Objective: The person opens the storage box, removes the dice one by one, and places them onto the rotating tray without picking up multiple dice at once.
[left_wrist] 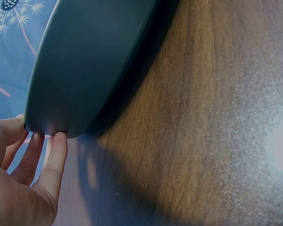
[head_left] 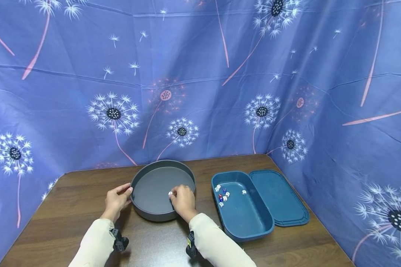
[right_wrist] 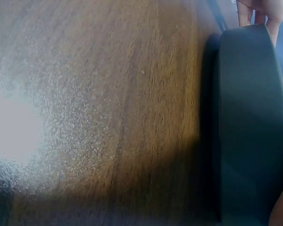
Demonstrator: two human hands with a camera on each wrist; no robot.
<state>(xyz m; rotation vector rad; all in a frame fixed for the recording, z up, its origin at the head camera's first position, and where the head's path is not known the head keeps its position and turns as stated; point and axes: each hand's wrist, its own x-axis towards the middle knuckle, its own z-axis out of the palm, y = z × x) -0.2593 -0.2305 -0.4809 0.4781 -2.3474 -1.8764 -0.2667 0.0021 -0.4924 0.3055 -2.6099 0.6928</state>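
A round dark grey pan [head_left: 148, 181] sits on the wooden table. At its left side my left hand [head_left: 117, 201] pinches the rim. The left wrist view shows fingertips against the outer wall of the pan [left_wrist: 87, 61], and the thumb up at the rim. Over the right part of the pan my right hand [head_left: 183, 200] pinches a small white die [head_left: 170, 193] between thumb and fingers. In the right wrist view, most of the right hand [right_wrist: 282, 207] is hidden behind the pan's wall.
To the right stands a teal rectangular container [head_left: 250, 218] with several white, blue and red dice inside, mostly near its left wall. Its teal lid [head_left: 282, 198] lies beside it, partly under the container's edge. A blue dandelion-print cloth [head_left: 214, 111] hangs behind the table [head_left: 53, 215].
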